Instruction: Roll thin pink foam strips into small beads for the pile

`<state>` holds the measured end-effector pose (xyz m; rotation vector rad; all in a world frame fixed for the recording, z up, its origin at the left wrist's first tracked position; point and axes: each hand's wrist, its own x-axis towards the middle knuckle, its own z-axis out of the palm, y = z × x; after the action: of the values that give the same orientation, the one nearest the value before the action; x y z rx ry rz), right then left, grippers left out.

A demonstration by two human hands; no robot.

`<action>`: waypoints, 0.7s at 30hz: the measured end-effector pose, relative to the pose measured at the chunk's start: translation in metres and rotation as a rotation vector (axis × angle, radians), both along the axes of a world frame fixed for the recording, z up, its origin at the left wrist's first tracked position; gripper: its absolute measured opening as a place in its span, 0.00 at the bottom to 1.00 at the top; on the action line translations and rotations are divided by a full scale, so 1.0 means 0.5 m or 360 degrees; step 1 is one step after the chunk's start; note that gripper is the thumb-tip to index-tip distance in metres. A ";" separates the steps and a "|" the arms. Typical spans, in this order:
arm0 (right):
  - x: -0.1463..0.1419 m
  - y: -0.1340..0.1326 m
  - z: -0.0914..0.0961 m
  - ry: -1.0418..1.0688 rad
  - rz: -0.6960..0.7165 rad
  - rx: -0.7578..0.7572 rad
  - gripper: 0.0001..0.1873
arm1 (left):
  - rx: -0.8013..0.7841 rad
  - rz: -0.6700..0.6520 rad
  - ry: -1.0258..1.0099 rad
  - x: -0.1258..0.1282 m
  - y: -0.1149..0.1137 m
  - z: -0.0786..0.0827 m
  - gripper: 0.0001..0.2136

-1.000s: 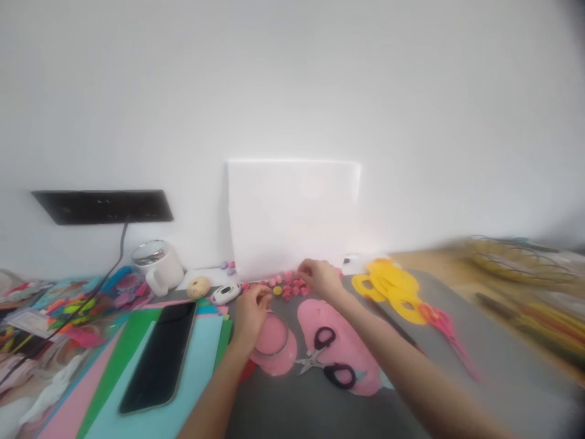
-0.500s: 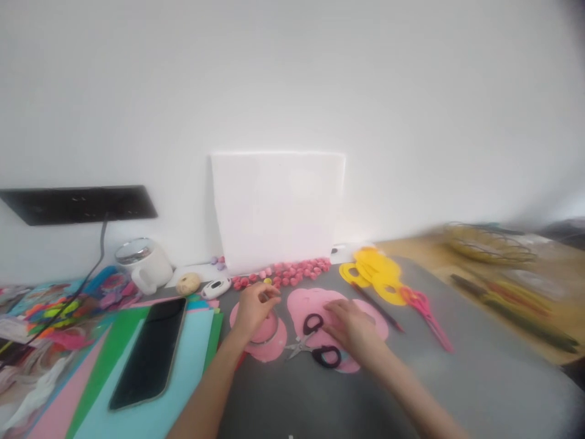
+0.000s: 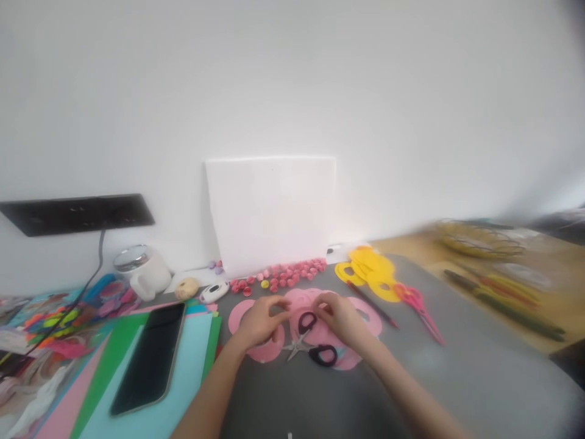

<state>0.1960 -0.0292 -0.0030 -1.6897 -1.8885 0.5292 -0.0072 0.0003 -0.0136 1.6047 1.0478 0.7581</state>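
Head cam looks fwd/dn over gry mat (image 3: 283,402) twd wall (image 3: 292,79), fairly close.

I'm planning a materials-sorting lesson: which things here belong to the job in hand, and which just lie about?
Apparently in use:
- pink paper cut-outs, under both hands: left and right
- black-handled scissors, lying open between them

Probably just lying about:
- black smartphone
- white mug
- colourful bits at far left
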 end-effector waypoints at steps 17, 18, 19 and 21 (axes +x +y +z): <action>-0.007 -0.014 0.070 0.0200 -0.0075 0.0198 0.09 | -0.0369 -0.0238 -0.0112 0.017 -0.009 -0.001 0.29; -0.005 -0.016 0.069 0.0224 -0.0070 0.0238 0.09 | -0.0368 -0.0255 -0.0148 0.019 -0.008 -0.006 0.29; -0.003 -0.018 0.069 0.0247 -0.0046 0.0285 0.09 | -0.0384 -0.0270 -0.0176 0.021 -0.007 -0.011 0.30; -0.003 -0.022 0.074 0.0275 0.0035 0.0387 0.09 | -0.0390 -0.0249 -0.0231 0.023 -0.006 -0.017 0.31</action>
<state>0.1943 -0.0403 0.0340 -1.4222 -1.7701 0.4203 0.0041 -0.0026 -0.0221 1.3825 0.8641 0.6061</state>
